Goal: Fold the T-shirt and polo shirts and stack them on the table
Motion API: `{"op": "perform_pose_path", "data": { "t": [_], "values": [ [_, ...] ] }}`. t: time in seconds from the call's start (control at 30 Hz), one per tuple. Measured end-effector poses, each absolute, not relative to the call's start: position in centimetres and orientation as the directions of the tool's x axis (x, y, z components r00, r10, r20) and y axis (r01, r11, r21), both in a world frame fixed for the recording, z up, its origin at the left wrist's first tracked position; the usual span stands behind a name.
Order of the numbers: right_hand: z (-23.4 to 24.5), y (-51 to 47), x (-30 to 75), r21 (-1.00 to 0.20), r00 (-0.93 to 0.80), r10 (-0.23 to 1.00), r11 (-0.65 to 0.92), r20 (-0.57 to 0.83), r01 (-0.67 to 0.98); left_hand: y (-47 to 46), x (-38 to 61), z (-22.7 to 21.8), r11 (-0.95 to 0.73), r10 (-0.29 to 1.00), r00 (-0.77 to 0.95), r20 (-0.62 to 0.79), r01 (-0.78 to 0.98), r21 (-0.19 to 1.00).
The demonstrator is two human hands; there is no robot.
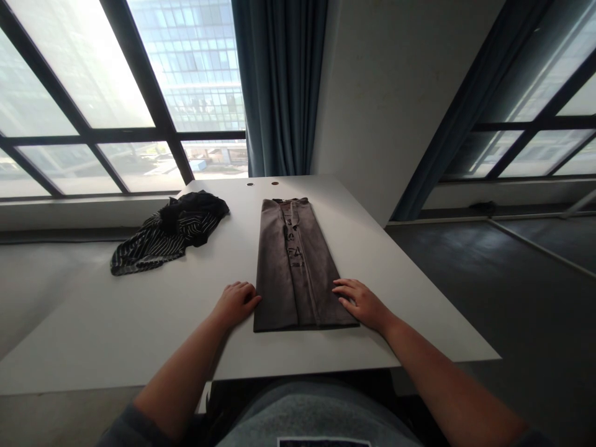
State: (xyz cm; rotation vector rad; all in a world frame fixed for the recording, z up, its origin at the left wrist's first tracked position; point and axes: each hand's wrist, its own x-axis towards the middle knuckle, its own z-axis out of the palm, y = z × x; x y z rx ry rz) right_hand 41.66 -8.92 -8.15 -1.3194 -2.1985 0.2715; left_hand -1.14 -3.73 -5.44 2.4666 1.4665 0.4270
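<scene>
A grey-brown garment (293, 267), folded into a long narrow strip with dark print down its middle, lies on the white table (372, 248) straight ahead of me. My left hand (236, 302) rests at the strip's near left corner, fingers curled loosely and touching its edge. My right hand (361, 302) lies flat on the near right corner with fingers stretched out. Neither hand holds anything.
A crumpled black garment with thin white stripes (168, 231) lies on the table's far left. Two small round holes (262, 184) sit near the table's far edge. Windows and a blue curtain (279, 87) stand behind; dark floor (503, 273) to the right.
</scene>
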Motion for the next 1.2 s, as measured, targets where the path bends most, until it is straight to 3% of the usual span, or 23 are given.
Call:
{"op": "perform_pose_path", "data": {
  "t": [1.2],
  "values": [
    [-7.5,-9.0,41.4,-0.433,-0.364,0.859,0.500,0.360,0.750,-3.4,-1.1,-6.3,-0.458,0.888,0.440,0.132,0.824,0.334]
  ]
}}
